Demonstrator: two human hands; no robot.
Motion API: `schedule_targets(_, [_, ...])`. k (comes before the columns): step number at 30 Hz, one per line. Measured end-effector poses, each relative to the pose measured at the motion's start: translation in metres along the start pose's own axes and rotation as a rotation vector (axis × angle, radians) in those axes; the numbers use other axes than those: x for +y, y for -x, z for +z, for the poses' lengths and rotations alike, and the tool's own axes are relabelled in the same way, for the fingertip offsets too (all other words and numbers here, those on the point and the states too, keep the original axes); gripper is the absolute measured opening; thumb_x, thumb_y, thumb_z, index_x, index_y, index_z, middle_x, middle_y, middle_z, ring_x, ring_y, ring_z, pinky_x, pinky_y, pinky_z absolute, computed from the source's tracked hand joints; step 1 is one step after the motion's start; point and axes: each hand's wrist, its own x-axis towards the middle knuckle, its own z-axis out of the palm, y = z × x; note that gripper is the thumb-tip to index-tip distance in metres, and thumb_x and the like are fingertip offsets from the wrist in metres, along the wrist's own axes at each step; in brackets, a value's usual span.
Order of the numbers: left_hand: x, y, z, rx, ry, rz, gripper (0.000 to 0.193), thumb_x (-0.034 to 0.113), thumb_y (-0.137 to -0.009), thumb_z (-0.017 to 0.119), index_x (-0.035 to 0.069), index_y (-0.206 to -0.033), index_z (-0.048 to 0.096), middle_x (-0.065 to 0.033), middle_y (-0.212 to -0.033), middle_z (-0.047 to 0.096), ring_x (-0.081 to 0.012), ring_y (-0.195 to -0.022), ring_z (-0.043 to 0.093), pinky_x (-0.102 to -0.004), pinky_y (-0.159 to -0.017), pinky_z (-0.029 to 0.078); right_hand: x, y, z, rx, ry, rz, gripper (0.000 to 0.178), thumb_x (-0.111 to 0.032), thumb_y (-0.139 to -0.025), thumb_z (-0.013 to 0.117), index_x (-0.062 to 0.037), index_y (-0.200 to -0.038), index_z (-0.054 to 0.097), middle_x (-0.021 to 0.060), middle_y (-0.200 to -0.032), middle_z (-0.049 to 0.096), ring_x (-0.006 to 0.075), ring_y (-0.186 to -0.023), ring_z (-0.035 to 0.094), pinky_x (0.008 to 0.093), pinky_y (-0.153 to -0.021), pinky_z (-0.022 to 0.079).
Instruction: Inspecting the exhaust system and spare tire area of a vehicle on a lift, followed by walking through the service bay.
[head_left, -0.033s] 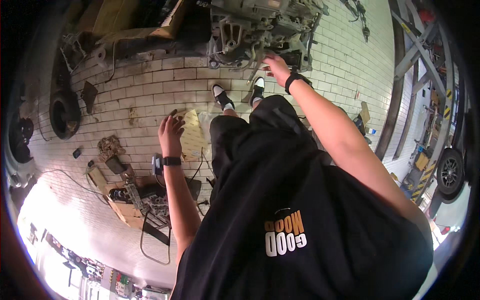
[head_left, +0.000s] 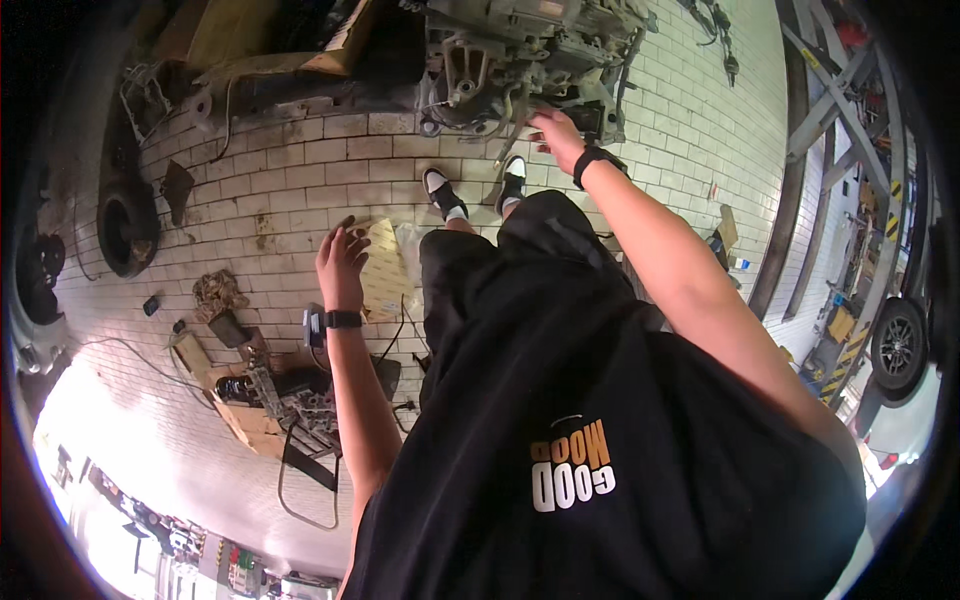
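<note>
My right hand (head_left: 557,138) reaches to the front edge of a large, grimy metal engine or gearbox unit (head_left: 465,85). Its fingers are apart beside a dark hose or lever (head_left: 508,135) that sticks out of the unit. Whether the fingertips touch the metal is hard to make out. My left hand (head_left: 342,265) hovers at the left with fingers spread and darkened tips. Behind it, a flat yellowish cardboard piece (head_left: 385,275) lies on the tiled floor. Nothing shows in either palm.
Left on the floor lie a tire (head_left: 128,230), a rag bundle (head_left: 220,292) and car parts on cardboard (head_left: 255,415). A folding chair frame (head_left: 312,470) stands nearby. Open boxes (head_left: 335,45) sit far left of the unit. At right rises a lift post (head_left: 850,140).
</note>
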Motion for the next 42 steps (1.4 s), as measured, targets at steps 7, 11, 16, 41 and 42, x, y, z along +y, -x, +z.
schedule_targets(7, [0.000,-0.026,0.001,-0.099,0.062,0.022,0.030,0.022,-0.099,0.052,0.006,-0.123,0.062,-0.0033,-0.094,0.067,-0.0118,-0.082,0.065,-0.0231,-0.067,0.047,-0.037,0.052,-0.007,-0.010,0.052,-0.187,0.046,-0.018,-0.094,0.057,-0.0057,-0.137,0.048,0.0049,-0.125,0.062,0.0114,-0.082,0.063,0.0264,-0.063,0.047])
schedule_targets(11, [0.009,-0.026,0.011,-0.115,0.061,0.068,0.029,0.021,-0.100,0.052,0.006,-0.122,0.062,-0.0046,-0.094,0.068,-0.0129,-0.081,0.065,-0.0232,-0.067,0.047,-0.056,0.080,-0.013,-0.067,0.049,-0.239,0.044,-0.018,-0.096,0.056,-0.0072,-0.138,0.049,0.0045,-0.135,0.057,0.0098,-0.084,0.060,0.0249,-0.068,0.046])
schedule_targets(16, [0.018,-0.018,0.022,-0.124,0.054,0.107,0.029,0.023,-0.100,0.053,0.006,-0.120,0.063,-0.0042,-0.095,0.068,-0.0127,-0.083,0.065,-0.0242,-0.067,0.046,-0.062,0.102,-0.036,-0.078,0.051,-0.310,0.039,-0.019,-0.098,0.053,-0.0102,-0.136,0.051,0.0028,-0.132,0.060,0.0104,-0.087,0.062,0.0247,-0.070,0.046])
schedule_targets(41, [0.032,0.033,0.027,-0.047,-0.008,0.210,0.030,0.024,-0.100,0.052,0.007,-0.123,0.062,-0.0047,-0.098,0.067,-0.0142,-0.085,0.064,-0.0261,-0.069,0.048,0.000,0.178,-0.123,0.083,-0.173,-0.411,0.037,-0.023,-0.097,0.054,-0.0090,-0.131,0.057,0.0039,-0.119,0.066,0.0109,-0.088,0.060,0.0254,-0.071,0.046])
schedule_targets(42, [0.037,0.026,0.025,-0.062,0.003,0.211,0.031,0.025,-0.100,0.052,0.007,-0.123,0.062,-0.0048,-0.098,0.067,-0.0143,-0.085,0.064,-0.0260,-0.069,0.048,-0.002,0.179,-0.120,0.096,-0.172,-0.413,0.037,-0.024,-0.097,0.055,-0.0088,-0.131,0.057,0.0039,-0.119,0.066,0.0108,-0.088,0.060,0.0254,-0.071,0.045])
